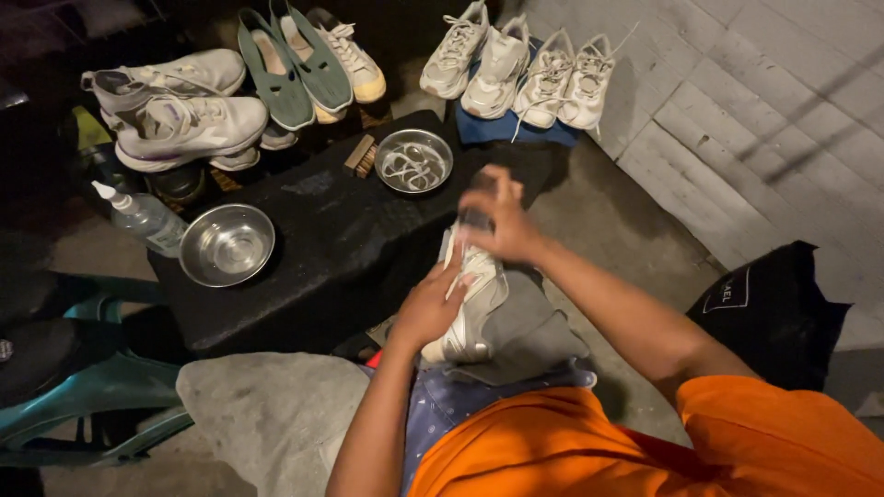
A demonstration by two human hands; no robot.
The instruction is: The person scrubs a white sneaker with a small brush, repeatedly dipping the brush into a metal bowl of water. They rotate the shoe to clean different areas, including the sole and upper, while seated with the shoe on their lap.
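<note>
Holding white sneaker (471,308) on lap, long axis pointing away; left hand (425,308) grip clasping side, right hand (497,221) at toe, grip unclear.

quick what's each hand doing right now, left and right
Left hand: closed around the white sneaker on the lap, holding it.
Right hand: blurred, closed on a small dark object; cannot tell what.

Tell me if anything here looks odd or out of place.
One thing stands out: the metal bowl on the black bench holds loose white shoelaces rather than liquid. The left hand steadies a white sneaker on a grey cloth; the right hand is motion-blurred.
</note>
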